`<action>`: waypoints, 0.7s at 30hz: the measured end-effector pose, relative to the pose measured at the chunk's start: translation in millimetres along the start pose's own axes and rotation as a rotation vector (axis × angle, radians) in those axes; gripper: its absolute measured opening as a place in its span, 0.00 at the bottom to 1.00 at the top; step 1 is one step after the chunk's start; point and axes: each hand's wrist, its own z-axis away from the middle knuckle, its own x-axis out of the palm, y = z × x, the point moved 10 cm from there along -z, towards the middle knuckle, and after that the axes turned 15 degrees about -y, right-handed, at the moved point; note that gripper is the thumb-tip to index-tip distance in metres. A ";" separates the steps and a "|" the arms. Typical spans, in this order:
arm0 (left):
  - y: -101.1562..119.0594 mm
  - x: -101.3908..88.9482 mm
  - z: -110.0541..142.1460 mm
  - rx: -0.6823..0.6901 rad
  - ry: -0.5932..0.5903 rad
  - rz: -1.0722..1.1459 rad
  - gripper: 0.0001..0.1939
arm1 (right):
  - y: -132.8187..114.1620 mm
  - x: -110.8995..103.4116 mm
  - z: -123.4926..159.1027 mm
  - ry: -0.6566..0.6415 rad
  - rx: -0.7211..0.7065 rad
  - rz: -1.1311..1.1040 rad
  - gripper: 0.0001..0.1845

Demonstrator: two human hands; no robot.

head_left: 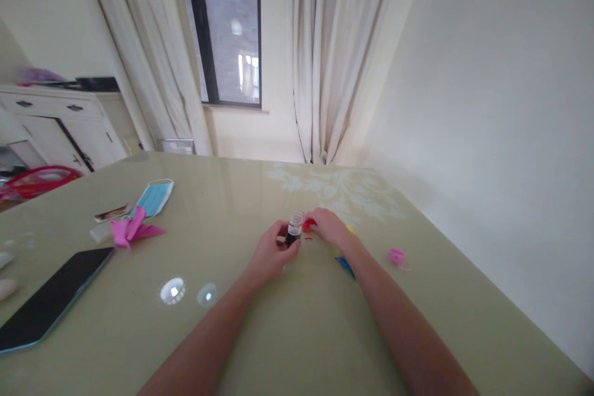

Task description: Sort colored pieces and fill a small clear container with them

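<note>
My left hand [273, 249] is wrapped around a small clear glass bottle [294, 229], upright, dark in its lower part and with an uncovered mouth. Just to the right, my right hand [326, 224] has its fingers curled down on a small red piece [309, 224], whose kind I cannot make out. A thin red scrap [308, 239] lies on the table below those fingers. Partly hidden by my right forearm are a blue piece [344, 266] and a yellow bit [350, 229].
A small pink roll [396, 256] with a loose strand lies on the glossy table [297, 340] at the right. At the left are a dark tablet-like slab [55, 297], a pink folded-paper shape [132, 230] and a blue face mask [154, 198]. A wall borders the right side.
</note>
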 end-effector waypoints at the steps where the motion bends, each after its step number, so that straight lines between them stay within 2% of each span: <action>1: -0.5 0.1 -0.4 -0.009 0.001 0.006 0.15 | 1.7 -2.0 0.6 0.000 0.001 -0.005 0.14; 7: 1.9 2.2 1.6 -0.033 -0.001 -0.030 0.15 | 6.2 -17.4 6.5 0.024 0.014 -0.042 0.14; 15: 8.5 1.6 5.2 -0.028 -0.002 -0.061 0.14 | 3.0 -19.9 8.5 0.034 0.042 -0.086 0.13; 21: 11.0 0.6 6.3 -0.003 0.005 -0.114 0.13 | 3.7 -26.5 10.5 0.066 0.003 -0.138 0.15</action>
